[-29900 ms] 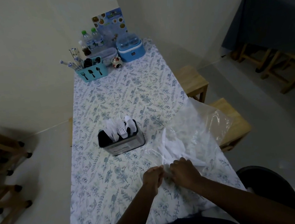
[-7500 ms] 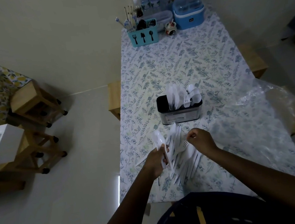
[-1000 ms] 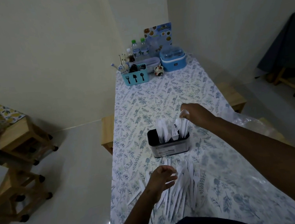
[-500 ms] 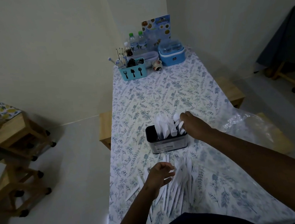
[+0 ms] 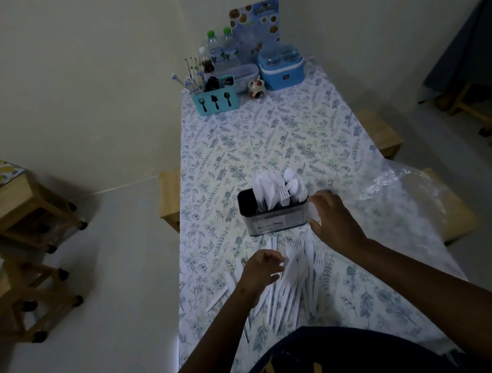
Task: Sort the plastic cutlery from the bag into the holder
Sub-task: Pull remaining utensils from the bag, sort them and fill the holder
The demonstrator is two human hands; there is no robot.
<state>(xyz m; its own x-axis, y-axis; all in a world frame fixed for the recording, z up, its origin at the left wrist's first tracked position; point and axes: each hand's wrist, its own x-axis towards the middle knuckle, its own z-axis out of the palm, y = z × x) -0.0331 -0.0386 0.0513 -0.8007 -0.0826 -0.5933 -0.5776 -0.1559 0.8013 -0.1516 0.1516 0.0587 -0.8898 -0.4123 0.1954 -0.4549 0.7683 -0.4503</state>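
Find the loose cutlery fanned out on the bench just in front of the holder, fork tines pointing away from the body, kinds still mixed. Note the left hand resting over the near-left part of that heap, fingers curled; cannot tell whether pinching a piece or only touching. Note the right hand just beside the holder's right end, fingers loosely spread, nothing visible in them. Read the holder as part-filled: white pieces upright in the middle and right compartments, the left one looking dark and apparently empty. For a clean pick, slide one piece sideways out of the fan before lifting, so neighbours do not tangle or skid off the bench edge. Pinch by the handle, check the head to tell the kind, then drop it handle-first into the matching compartment. Probably worth steadying the holder with the free hand, being light and easily tipped. Leave the bag lying slack at the bench's right edge; seemingly emptied.
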